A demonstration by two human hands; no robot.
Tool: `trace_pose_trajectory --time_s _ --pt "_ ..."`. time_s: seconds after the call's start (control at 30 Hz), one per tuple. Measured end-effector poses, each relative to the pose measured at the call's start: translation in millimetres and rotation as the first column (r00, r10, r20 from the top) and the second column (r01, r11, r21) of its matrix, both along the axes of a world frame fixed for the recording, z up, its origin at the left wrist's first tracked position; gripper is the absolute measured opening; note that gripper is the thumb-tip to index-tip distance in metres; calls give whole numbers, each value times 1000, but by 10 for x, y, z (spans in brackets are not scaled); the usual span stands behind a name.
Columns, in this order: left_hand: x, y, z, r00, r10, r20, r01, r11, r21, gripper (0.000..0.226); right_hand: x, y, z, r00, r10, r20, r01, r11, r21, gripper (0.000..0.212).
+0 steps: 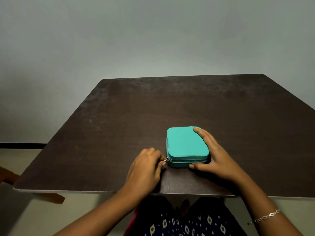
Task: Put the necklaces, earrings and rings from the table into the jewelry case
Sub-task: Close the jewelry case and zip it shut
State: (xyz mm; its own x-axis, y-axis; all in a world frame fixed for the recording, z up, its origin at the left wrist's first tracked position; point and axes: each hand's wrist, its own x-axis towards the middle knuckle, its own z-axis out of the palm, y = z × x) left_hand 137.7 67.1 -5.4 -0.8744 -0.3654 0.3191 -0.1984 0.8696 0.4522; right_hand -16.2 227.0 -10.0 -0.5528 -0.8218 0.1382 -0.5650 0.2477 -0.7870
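Fingers (159,156) of the left hand (146,166) are curled tight, with thumb and fingertips pinching the small gold zipper pull (165,160) at the near left corner of a teal jewelry case (185,142). The case lies just to the right of those fingers, touching them only through the pull. It is shut flat on the table (119,125), with its long axis running away from the person and its zipper seam crossing the near face from the pull toward the right. The right hand (216,155) steadies the case from the other side. Its fingers lie fairly straight along the right edge of the lid and its thumb presses the near face at the right corner, so it braces the case rather than gripping it. A thin chain bracelet (265,217) circles that wrist. The left hand is the one at the zipper, so any slide along the seam would be its job while the right holds the case in place. No necklaces, earrings or rings show on the dark tabletop. Whether they are already inside cannot be told. A plain grey wall (153,40) stands behind.
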Motion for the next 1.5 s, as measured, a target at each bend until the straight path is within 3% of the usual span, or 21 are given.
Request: trace_pose_trajectory --time_s 0.17,0.37,0.47,0.53,0.6,0.63,0.7,0.8,1.0,1.2,1.37,1.5 --pt "29 221 -59 994 29 -107 -23 998 64 13 12 6 -4 1000 -13 -3 13 1000 2 94" --pt "-7 305 -140 986 -25 -165 37 997 70 33 21 45 51 1000 16 -1 -16 999 33 99" --pt "-66 86 -112 956 10 -292 49 980 195 31 122 159 96 1000 -23 -11 23 999 35 101" --pt "-120 -85 -78 956 11 -293 77 954 289 36 289 239 116 975 -212 -70 194 960 -204 74" --pt "-170 -192 -43 981 -71 -178 135 916 377 57 483 300 94 903 -417 -106 332 831 -446 33" --pt "-199 -222 -40 986 -124 -108 158 897 413 69 573 299 85 868 -479 -134 365 796 -482 20" --pt "-273 -247 -57 979 -205 -24 192 864 465 85 706 239 33 845 -485 -225 367 831 -418 15" --pt "-352 -243 -64 965 -262 10 220 829 515 97 821 94 -63 808 -425 -407 368 905 -213 24" --pt "-356 -226 -44 960 -279 18 221 797 562 99 896 -115 -136 714 -414 -565 475 879 -44 28" --pt "-363 -212 -37 958 -281 53 213 824 525 103 902 -203 -139 693 -486 -533 544 837 -58 20" --pt "-368 -200 -49 962 -265 60 197 833 518 103 936 -269 -158 659 -516 -548 583 810 -62 36" --pt "-365 -194 -39 963 -263 57 198 836 512 101 949 -311 -175 647 -539 -540 587 803 -99 35"
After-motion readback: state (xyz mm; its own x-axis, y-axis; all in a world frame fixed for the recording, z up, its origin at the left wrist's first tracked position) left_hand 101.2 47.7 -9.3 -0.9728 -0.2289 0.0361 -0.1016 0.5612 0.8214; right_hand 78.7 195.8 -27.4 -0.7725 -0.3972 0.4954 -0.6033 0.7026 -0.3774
